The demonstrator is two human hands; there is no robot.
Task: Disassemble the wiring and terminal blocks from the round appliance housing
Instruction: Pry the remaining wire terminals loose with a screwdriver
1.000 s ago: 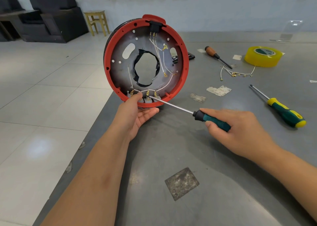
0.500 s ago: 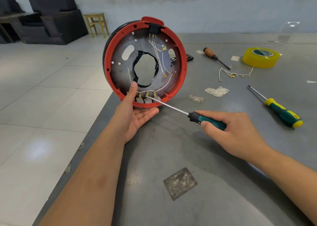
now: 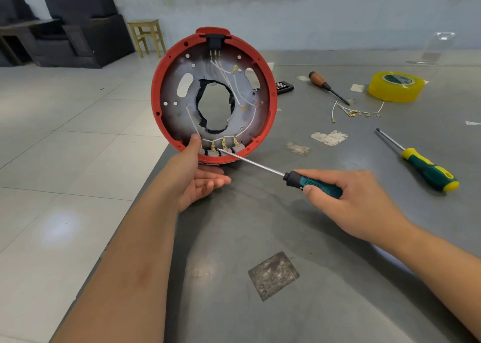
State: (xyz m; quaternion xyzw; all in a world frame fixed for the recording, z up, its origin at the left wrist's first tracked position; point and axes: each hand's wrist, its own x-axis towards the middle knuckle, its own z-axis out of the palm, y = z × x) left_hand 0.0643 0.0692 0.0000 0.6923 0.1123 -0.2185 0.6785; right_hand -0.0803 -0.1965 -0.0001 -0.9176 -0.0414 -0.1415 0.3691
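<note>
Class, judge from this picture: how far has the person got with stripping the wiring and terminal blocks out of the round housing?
Done: one wire bundle already lies loose on the table. In hand: the left hand steadies the red housing upright while the right hand holds a screwdriver with its tip at the terminal blocks. Left: white wires and the blocks remain inside.

No text can be read anywhere. The yellow tape roll (image 3: 395, 86) carries a green-and-white label on its core (lettering too blurred to make out). The small black case (image 3: 285, 86) left of that roll shows only unreadable marks.
</note>
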